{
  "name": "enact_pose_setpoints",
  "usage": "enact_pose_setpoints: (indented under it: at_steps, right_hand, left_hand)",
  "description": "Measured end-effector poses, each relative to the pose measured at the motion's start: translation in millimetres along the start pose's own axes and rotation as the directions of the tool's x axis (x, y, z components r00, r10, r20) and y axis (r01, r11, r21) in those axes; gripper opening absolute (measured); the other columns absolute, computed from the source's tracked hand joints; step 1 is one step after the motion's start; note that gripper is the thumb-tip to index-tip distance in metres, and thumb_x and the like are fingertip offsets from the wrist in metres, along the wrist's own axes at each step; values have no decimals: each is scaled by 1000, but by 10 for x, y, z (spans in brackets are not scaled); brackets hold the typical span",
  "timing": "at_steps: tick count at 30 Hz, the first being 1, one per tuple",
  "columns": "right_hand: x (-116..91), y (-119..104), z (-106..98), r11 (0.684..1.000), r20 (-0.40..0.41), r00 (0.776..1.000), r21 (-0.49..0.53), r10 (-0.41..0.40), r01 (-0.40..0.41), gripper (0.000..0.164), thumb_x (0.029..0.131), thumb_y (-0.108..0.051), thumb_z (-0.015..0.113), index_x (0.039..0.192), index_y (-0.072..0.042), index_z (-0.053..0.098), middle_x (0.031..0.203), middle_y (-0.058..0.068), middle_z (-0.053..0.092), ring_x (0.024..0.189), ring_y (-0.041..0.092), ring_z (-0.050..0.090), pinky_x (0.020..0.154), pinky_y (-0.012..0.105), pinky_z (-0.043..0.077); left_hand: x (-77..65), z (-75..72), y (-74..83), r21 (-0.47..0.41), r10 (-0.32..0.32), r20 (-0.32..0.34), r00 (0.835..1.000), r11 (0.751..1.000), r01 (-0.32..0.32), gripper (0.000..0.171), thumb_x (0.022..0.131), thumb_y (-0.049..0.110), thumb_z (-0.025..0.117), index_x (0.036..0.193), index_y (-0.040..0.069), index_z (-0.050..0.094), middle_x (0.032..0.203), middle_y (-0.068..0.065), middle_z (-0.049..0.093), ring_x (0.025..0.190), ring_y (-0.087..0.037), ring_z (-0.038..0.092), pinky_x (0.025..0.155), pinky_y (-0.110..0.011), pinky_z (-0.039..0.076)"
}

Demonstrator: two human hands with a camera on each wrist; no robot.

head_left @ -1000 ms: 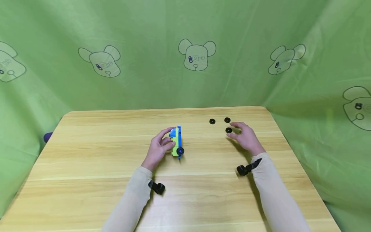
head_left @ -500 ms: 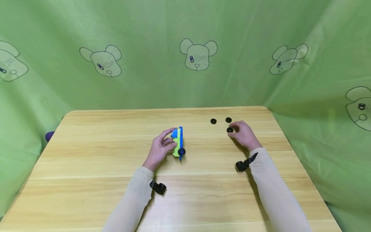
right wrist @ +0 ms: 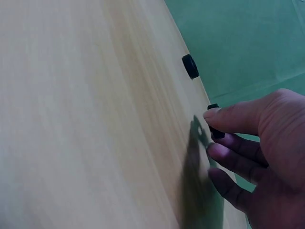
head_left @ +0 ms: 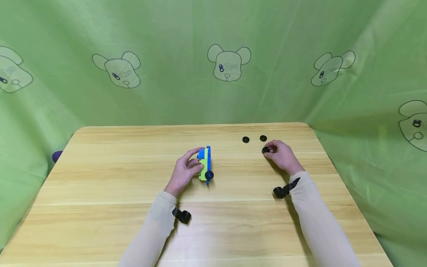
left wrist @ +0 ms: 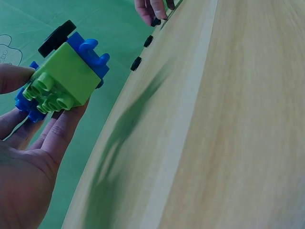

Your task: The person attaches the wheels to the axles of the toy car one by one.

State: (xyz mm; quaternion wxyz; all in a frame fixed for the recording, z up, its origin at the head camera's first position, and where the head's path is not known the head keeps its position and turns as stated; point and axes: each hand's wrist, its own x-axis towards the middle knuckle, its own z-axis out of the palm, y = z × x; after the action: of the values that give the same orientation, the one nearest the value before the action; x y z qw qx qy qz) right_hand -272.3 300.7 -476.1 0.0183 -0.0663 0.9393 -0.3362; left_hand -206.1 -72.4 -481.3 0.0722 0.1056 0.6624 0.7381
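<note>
My left hand (head_left: 182,171) grips a toy car (head_left: 204,163) of lime-green and blue building blocks, thumb on one side and fingers on the other. The car stands on end in the head view, with a black wheel (head_left: 209,175) on its blue side. The left wrist view shows the green block (left wrist: 66,76) with its studs facing my palm. To the right, my right hand (head_left: 282,155) pinches a loose black wheel (head_left: 265,150) between thumb and fingers, at or just above the tabletop; its lower edge is too small to judge.
Two more black wheels lie near the table's far edge, one wheel (head_left: 245,139) left of the other wheel (head_left: 263,138). The wooden table (head_left: 230,230) meets a green curtain (head_left: 166,100) behind it. Something purple (head_left: 56,156) shows beyond the left edge.
My right thumb and fingers have closed on the nearest loose wheel, which now looks tilted. My left hand and the car stay in nearly the same place.
</note>
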Motion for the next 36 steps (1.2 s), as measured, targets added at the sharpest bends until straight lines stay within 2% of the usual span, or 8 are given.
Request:
enact_pose_setpoints:
  at_steps: [7, 14, 18, 22, 25, 29, 36]
  right_hand:
    - [-72, -87, -40, 1000, 6, 1000, 13, -9, 9, 35, 89, -3, 69, 121, 8, 57, 105, 18, 55, 98, 34, 55, 88, 47, 48]
    - [-133, -183, -50, 999, 13, 1000, 40, -9, 8, 37, 89, -3, 70, 122, 6, 56, 106, 17, 54, 100, 33, 54, 88, 47, 49]
    - [-167, -244, -65, 994, 9, 1000, 105, -12, 11, 37, 88, -4, 70, 122, 4, 56, 109, 17, 55, 103, 34, 54, 90, 48, 49]
    - [-176, -394, -74, 983, -15, 998, 169, -67, 68, 35, 87, 1, 70, 119, 5, 57, 110, 17, 56, 102, 31, 54, 91, 46, 51]
    - [-188, -504, -78, 981, -33, 993, 160, -110, 114, 35, 85, 4, 70, 118, 5, 59, 109, 15, 57, 100, 28, 55, 89, 43, 52]
    - [-233, -601, -80, 979, -38, 991, 154, -126, 130, 35, 84, 5, 70, 117, 5, 60, 109, 13, 57, 100, 26, 56, 87, 40, 52]
    - [-326, -725, -45, 968, -53, 975, 122, -216, 221, 36, 83, 4, 73, 117, 4, 62, 110, 13, 59, 97, 28, 58, 85, 43, 53]
  left_hand:
    - [-17, 19, 0, -14, -1, -1, 1000, 1000, 1, 60, 87, -10, 64, 142, 10, 50, 121, -30, 51, 94, -19, 61, 78, -27, 55]
    - [-5, 46, -18, -21, 14, -5, 1000, 1000, -14, 61, 86, -10, 65, 142, 10, 50, 113, -27, 55, 91, -19, 61, 77, -27, 55]
    - [5, 60, 28, -25, -2, 11, 1000, 1000, 3, 60, 87, -9, 65, 143, 10, 49, 111, -26, 56, 92, -20, 61, 79, -28, 55]
    - [23, 46, 46, -19, -12, 8, 1000, 1000, 12, 61, 88, -9, 64, 143, 10, 49, 113, -26, 56, 95, -23, 60, 82, -30, 55]
    - [33, 34, 11, -9, -4, -6, 1000, 1000, 4, 61, 87, -9, 65, 142, 13, 50, 113, -21, 58, 95, -23, 61, 81, -31, 55]
    - [25, 43, 12, 4, 6, 6, 1000, 1000, -6, 61, 87, -8, 65, 142, 12, 50, 112, -22, 59, 94, -22, 62, 81, -30, 55]
    - [21, 66, 5, -16, 7, 9, 1000, 1000, -7, 61, 87, -8, 65, 143, 11, 49, 104, -22, 60, 91, -21, 62, 78, -29, 55]
